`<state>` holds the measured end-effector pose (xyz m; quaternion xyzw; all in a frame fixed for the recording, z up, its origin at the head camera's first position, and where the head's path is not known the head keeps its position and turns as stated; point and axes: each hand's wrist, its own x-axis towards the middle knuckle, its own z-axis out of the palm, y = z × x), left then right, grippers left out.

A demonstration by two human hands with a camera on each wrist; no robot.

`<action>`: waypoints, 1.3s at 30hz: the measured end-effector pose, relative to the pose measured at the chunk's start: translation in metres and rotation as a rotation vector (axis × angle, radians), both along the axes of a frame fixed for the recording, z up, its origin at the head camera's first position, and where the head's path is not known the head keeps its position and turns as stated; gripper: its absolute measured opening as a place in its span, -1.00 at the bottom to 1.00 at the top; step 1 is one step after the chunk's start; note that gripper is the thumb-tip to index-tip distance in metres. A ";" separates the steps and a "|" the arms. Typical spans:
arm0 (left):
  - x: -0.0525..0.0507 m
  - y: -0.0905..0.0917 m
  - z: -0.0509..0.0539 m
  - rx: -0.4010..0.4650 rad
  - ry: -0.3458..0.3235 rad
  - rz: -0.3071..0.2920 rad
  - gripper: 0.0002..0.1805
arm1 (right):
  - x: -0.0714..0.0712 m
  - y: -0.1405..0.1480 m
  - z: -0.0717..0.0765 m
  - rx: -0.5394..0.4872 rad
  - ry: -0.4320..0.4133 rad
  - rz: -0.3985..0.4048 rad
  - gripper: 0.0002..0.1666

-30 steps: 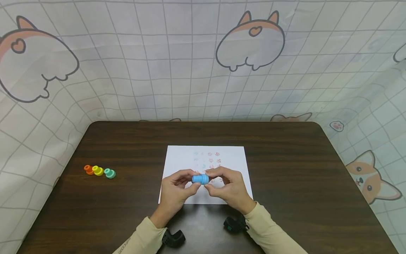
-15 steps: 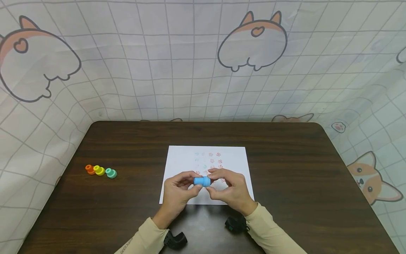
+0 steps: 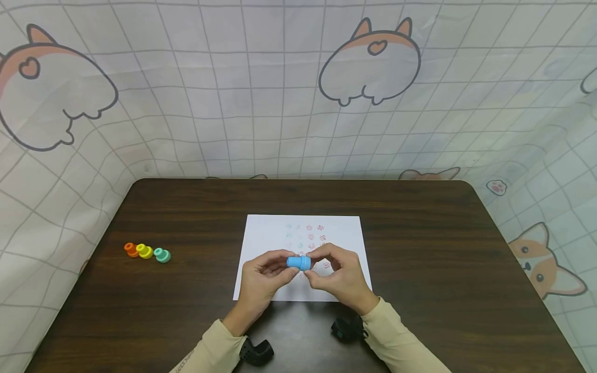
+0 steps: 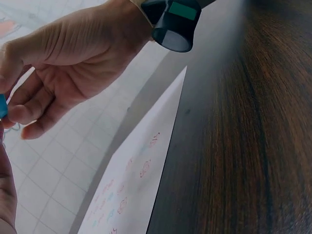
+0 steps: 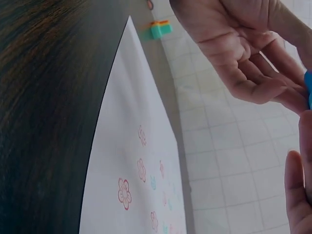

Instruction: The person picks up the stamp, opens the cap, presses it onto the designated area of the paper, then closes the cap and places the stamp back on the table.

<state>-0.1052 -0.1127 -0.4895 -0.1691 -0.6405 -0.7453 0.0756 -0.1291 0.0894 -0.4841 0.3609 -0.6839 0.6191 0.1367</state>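
Note:
In the head view, a small light-blue toy stamp (image 3: 298, 262) is held sideways over a sheet of white paper (image 3: 263, 235). My left hand (image 3: 260, 277) pinches its narrower left end between thumb and fingers. From the other side, my right hand (image 3: 343, 272) pinches the wider right end the same way. Whether that end is a separate cap cannot be made out. The paper bears rows of small red and pale blue-green prints, several of them flowers; the hands hide some. Only a sliver of the blue stamp (image 5: 308, 85) shows at the right wrist view's edge.
On the left of the dark wooden table (image 3: 420, 243) stand an orange stamp (image 3: 131, 249), a yellow stamp (image 3: 144, 251) and a teal stamp (image 3: 162, 255), close together. Black devices sit at both wrists. A patterned white curtain (image 3: 261, 103) surrounds the far sides.
Both hands keep their pinch on the blue stamp, which has shifted very slightly right and up over the paper. The other stamps have stayed put.

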 end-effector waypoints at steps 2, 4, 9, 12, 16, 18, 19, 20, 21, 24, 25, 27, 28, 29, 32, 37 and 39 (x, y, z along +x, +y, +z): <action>0.000 0.000 0.000 0.004 -0.014 0.001 -0.64 | 0.000 0.000 0.000 0.007 -0.034 -0.002 -0.55; 0.000 0.000 0.001 0.009 -0.025 0.004 -0.61 | 0.000 0.000 0.000 0.010 -0.046 -0.006 -0.53; 0.000 0.000 0.002 -0.002 -0.055 0.027 -0.58 | 0.000 -0.001 -0.003 -0.011 -0.087 0.009 -0.53; 0.000 0.000 0.002 0.001 -0.072 0.036 -0.59 | 0.001 -0.001 -0.003 -0.039 -0.147 0.043 -0.57; 0.000 0.000 0.001 0.005 -0.080 0.044 -0.59 | 0.002 0.000 -0.001 -0.077 -0.253 0.071 -0.53; 0.000 0.000 0.002 0.003 -0.078 0.050 -0.58 | 0.003 -0.001 0.000 -0.089 -0.313 0.070 -0.53; 0.000 0.000 0.002 0.001 -0.078 0.055 -0.58 | 0.003 -0.001 0.001 -0.093 -0.346 0.067 -0.54; 0.000 0.000 0.002 -0.001 -0.076 0.060 -0.59 | 0.003 -0.002 0.002 -0.095 -0.372 0.065 -0.55; 0.000 0.000 0.002 0.001 -0.078 0.064 -0.59 | 0.004 -0.002 0.003 -0.099 -0.393 0.067 -0.56; 0.000 -0.001 0.002 0.013 -0.079 0.075 -0.60 | 0.005 -0.004 0.005 -0.100 -0.421 0.063 -0.58; 0.000 -0.001 0.002 0.020 -0.083 0.078 -0.60 | 0.006 -0.005 0.005 -0.099 -0.418 0.061 -0.59; 0.000 -0.001 0.001 0.037 -0.092 0.080 -0.59 | 0.007 -0.005 0.004 -0.092 -0.388 0.055 -0.60; 0.000 0.000 0.001 0.047 -0.101 0.077 -0.58 | 0.007 -0.005 0.003 -0.088 -0.369 0.049 -0.61; 0.000 0.000 0.001 0.055 -0.108 0.075 -0.56 | 0.007 -0.005 0.003 -0.086 -0.345 0.045 -0.62; 0.001 0.001 0.002 0.066 -0.132 0.072 -0.56 | 0.007 -0.004 0.000 -0.091 -0.289 0.043 -0.64; 0.002 0.003 0.004 0.079 -0.175 0.088 -0.61 | 0.005 -0.005 -0.002 -0.122 -0.221 0.072 -0.63; 0.003 0.004 0.005 0.094 -0.194 0.089 -0.61 | 0.005 -0.005 -0.002 -0.133 -0.197 0.080 -0.63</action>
